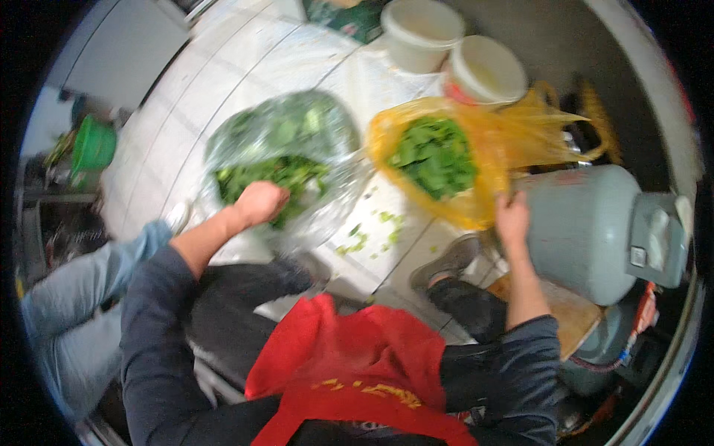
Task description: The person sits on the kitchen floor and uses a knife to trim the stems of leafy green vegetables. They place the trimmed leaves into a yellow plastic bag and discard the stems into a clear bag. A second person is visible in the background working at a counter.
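Observation:
My left hand [262, 202], its fingers curled, is over the leafy greens [290, 173] in a clear plastic bag [334, 212]; whether it holds some of them cannot be told. A yellow plastic bag [390, 196] stands to the right, its mouth wide, with green leaves [436, 153] inside. At that bag's right edge is my right hand [512, 214], its fingers closed on the rim. Small bits of green [365, 240] lie on the floor tiles between the two bags.
Two white plastic buckets [424, 33] [490, 69] stand beyond the yellow bag. A grey gas cylinder [574, 228] lies at the right beside a wooden board [563, 312]. Another person's leg in jeans [89, 290] is at the left, below a green basket [95, 145].

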A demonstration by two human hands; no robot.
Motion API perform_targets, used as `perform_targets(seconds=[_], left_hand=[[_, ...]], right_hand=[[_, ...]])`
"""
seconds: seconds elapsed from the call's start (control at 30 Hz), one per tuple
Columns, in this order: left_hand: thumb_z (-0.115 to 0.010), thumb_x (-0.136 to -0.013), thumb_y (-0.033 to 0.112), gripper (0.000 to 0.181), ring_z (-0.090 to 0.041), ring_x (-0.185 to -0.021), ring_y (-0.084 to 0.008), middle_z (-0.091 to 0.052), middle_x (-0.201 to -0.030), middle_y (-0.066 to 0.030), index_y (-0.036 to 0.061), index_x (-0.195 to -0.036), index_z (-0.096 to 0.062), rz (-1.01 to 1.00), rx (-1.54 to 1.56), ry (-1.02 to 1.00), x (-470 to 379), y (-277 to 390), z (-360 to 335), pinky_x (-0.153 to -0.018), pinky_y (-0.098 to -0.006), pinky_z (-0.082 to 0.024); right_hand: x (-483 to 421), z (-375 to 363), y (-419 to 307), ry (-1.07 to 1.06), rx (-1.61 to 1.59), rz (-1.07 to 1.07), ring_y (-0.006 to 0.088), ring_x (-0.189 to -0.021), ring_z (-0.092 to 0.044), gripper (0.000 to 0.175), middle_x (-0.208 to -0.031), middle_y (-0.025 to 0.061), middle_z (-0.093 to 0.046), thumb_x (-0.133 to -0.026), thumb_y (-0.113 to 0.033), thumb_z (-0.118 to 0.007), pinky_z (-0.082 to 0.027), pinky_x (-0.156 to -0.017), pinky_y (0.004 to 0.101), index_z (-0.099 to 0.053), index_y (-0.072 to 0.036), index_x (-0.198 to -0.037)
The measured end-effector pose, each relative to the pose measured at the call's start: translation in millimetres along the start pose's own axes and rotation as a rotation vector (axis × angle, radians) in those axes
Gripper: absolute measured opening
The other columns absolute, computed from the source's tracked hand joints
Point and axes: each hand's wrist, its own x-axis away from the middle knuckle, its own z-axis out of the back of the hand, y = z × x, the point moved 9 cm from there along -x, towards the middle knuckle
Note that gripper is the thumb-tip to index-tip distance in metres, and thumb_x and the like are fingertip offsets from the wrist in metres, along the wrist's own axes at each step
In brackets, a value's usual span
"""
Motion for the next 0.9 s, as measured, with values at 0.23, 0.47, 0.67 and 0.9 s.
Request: perform_targets(seconds=[0.23, 0.47, 0.67, 0.9], left_hand=[[-0.049, -0.074, 0.009, 0.017, -0.06, -0.08, -0.0387, -0.063, -0.082, -0.0195, 0.0051, -0.081, -0.063, 0.07, 0.002, -0.131, 42.2, -66.8, -72.0, -0.073, -0.0474, -0.048], [-0.051, -0.075, 0.009, 0.022, -0.055, -0.094, -0.0303, -0.056, -0.097, -0.0142, 0.0023, -0.095, -0.059, 0.095, -0.147, 0.083, 8.5, -44.0, -95.3, -0.08, -0.0384, -0.048], [-0.048, -0.081, 0.014, 0.04, -0.046, -0.112, -0.0285, -0.05, -0.117, -0.0149, 0.0004, -0.118, -0.049, -0.092, -0.408, 0.286, -24.7, -19.9, -95.4, -0.094, -0.0384, -0.038], [-0.049, -0.082, 0.014, 0.05, -0.049, -0.109, -0.0273, -0.054, -0.113, -0.0141, -0.0026, -0.128, -0.042, 0.081, -0.353, 0.228, -46.9, -31.8, -123.6, -0.096, -0.0414, -0.034]], right_hand=[[21.1, -3.3, -67.1, 0.063, -0.238, 0.266, 0.043, -0.081, -0.059, 0.03, -0.086, 0.0255, -0.062, -0.088, -0.028, -0.053, -0.046, -0.069, 0.0459, -0.053, 0.001, -0.095], [54.6, -37.9, -95.1, -0.1, -0.247, 0.234, 0.0429, -0.077, -0.059, 0.029, -0.082, 0.0258, -0.061, -0.088, -0.027, -0.052, -0.046, -0.069, 0.0461, -0.053, 0.002, -0.094], [67.4, -89.4, -87.8, -0.214, -0.17, 0.249, 0.0447, -0.076, -0.059, 0.033, -0.08, 0.0266, -0.061, -0.088, -0.031, -0.049, -0.046, -0.069, 0.0505, -0.054, 0.001, -0.093], [69.7, -132.9, -78.9, -0.265, -0.163, 0.323, 0.044, -0.072, -0.058, 0.027, -0.076, 0.0258, -0.06, -0.089, -0.026, -0.045, -0.046, -0.066, 0.0521, -0.054, 0.0, -0.091]])
